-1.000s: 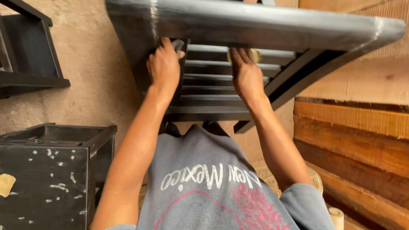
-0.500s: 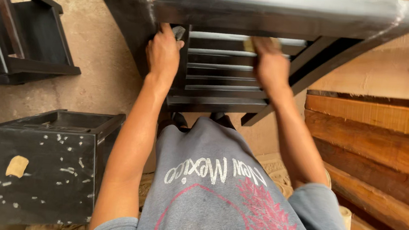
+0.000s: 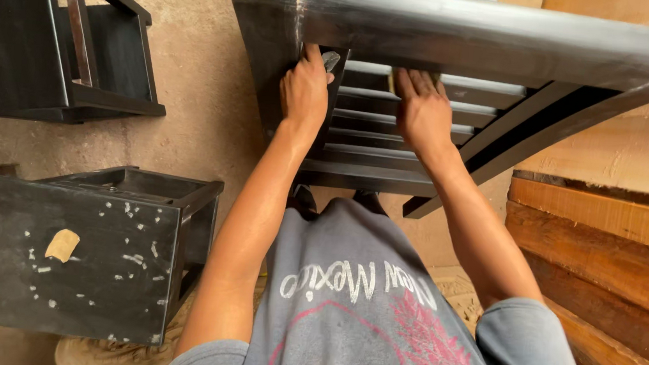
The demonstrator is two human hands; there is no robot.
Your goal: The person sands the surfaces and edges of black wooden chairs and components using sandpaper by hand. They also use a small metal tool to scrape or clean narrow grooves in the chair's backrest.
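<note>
Head view: black slatted chair frame [image 3: 458, 85] raised overhead, above the grey shirt. Left hand [image 3: 305, 95] clenched on the frame's upright, small pale pad pinched at the fingertips; right hand [image 3: 423, 113] flat on the slats, released. Risk: frame tipping off that single grip. Left of frame: speckled black cabinet [image 3: 83, 263], crowding the elbow; right, stacked planks [image 3: 608, 254].

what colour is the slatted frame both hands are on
Black, a dark painted finish on the slatted frame; the head view shows it best.
</note>
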